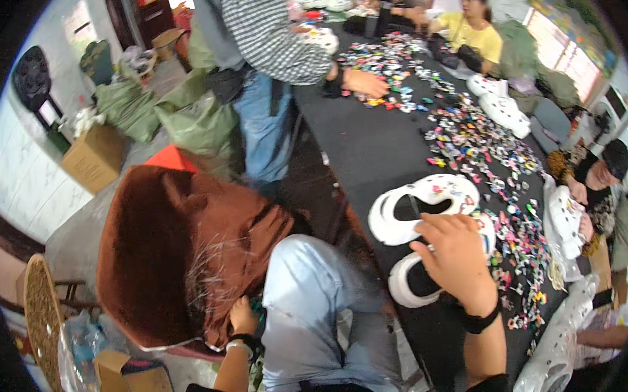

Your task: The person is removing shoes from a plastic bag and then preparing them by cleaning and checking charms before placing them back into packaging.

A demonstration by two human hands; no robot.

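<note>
My right hand (pixel 457 259), with a black band at the wrist, lies over a white clog (pixel 403 286) on the black table (pixel 374 153), its fingers curled on the clog's upper edge. A second white clog (pixel 423 200) with small coloured charms pressed into its top lies just beyond, touching the first. My left hand (pixel 242 315), with a bracelet on the wrist, is down by my lap. Its fingers are closed into the fold of a big brown plush cloth (pixel 174 245), with a few teal bits beside them.
Heaps of small coloured charms (pixel 489 156) cover the table's right half. A person in a striped sleeve (pixel 274 32) stands at the left edge with a hand (pixel 364 83) among the charms. Other people sit at the far end and on the right. More white clogs (pixel 503 107), cardboard boxes (pixel 93 157) and green sacks (pixel 189 120) lie about.
</note>
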